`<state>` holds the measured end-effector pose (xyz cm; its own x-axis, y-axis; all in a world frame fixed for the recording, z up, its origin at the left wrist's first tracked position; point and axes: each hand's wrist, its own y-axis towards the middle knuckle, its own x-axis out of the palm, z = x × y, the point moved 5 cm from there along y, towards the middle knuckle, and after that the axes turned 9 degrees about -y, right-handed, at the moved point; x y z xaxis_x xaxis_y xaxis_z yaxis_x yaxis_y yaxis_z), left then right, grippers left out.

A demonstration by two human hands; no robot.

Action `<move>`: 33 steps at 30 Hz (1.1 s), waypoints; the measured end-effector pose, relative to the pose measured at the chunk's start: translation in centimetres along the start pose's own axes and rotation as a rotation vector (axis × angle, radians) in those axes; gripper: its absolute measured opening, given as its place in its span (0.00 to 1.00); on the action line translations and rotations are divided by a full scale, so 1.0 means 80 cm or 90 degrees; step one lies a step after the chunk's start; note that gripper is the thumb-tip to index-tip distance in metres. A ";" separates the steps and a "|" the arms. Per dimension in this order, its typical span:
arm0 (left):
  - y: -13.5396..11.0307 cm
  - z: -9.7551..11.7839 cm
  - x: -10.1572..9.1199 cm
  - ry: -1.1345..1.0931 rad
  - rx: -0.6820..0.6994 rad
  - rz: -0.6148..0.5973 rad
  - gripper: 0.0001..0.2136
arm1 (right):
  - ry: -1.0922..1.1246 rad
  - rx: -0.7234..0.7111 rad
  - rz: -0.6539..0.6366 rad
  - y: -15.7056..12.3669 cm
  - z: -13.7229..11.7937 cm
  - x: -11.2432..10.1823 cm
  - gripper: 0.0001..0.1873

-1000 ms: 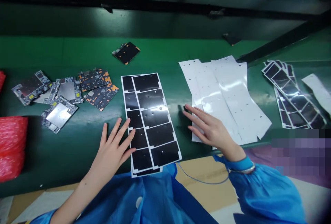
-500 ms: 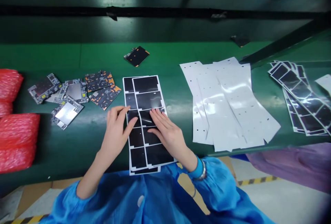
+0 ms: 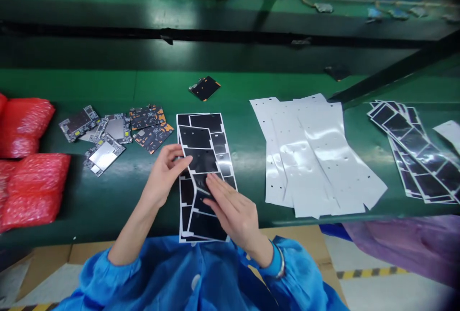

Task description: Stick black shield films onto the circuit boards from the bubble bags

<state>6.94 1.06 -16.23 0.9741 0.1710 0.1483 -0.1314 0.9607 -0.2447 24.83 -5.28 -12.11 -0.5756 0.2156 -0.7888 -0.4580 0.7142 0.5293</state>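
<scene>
At bench (image 3: 247,157) | left hand (image 3: 165,174) pinches sheet (image 3: 199,160) edge | right hand (image 3: 235,210) palm-down atop, fingers extended

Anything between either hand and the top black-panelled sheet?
Nothing visible. The left hand appears to pinch the top sheet at its left edge; the right hand rests its fingers on the face. The other black-panelled sheets lie underneath, and the white sheets are off to the right.

My sleeves (image 3: 302,270) are blue, the table (image 3: 248,157) green, my black sheet (image 3: 201,160) lined with white, the left packets (image 3: 36,186) red.
</scene>
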 end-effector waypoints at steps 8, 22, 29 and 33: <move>-0.031 0.035 0.016 0.056 0.133 -0.064 0.06 | 0.046 -0.047 0.028 0.080 0.026 -0.045 0.13; -0.065 0.060 0.044 0.296 0.374 -0.086 0.07 | -0.020 -0.128 0.025 0.107 0.029 -0.053 0.06; -0.027 0.014 0.015 0.456 0.347 0.114 0.11 | 0.271 0.328 0.246 0.096 0.110 -0.059 0.05; -0.033 0.018 0.024 0.526 0.344 0.052 0.12 | 0.364 0.198 0.106 0.101 0.066 -0.025 0.10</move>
<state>8.92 -0.83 -13.90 0.7539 0.2324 -0.6145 -0.0705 0.9586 0.2760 25.89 3.56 -7.90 -0.9291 0.0132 -0.3695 -0.1653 0.8791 0.4471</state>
